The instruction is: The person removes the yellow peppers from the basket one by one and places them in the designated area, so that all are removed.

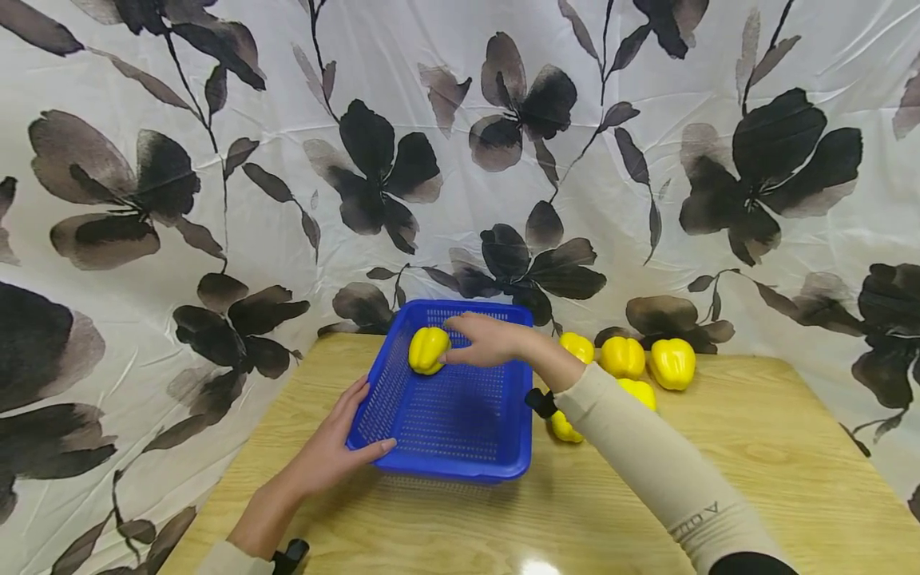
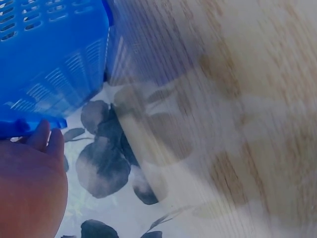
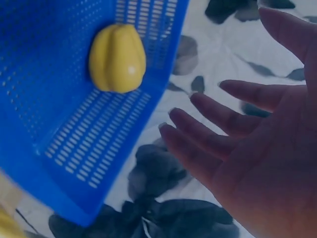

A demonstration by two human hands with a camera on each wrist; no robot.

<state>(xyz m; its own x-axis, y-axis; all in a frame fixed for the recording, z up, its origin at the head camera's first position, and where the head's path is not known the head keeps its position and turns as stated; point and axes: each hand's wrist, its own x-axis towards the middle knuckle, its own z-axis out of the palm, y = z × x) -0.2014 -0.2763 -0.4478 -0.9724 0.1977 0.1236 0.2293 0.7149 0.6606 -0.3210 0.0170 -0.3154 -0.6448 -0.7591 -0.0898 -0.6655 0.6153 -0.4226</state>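
A blue plastic basket (image 1: 454, 466) with slotted walls stands on the wooden table. My left hand (image 1: 327, 449) grips its near left corner, thumb over the rim and fingers along the outer side. Inside, by the far left corner, lies a yellow bell pepper (image 1: 429, 351). Over the basket hovers my right hand (image 1: 487, 341), just right of that pepper in the head view. Its fingers (image 3: 198, 144) are spread and hold nothing in the right wrist view, where a gap shows between them and the pepper (image 3: 118, 59).
To the right of the basket sit several more yellow bell peppers (image 1: 672, 364), some partly hidden behind the right forearm. The wooden table (image 1: 762, 447) reaches back to a white cloth (image 1: 446, 224) printed with dark flowers.
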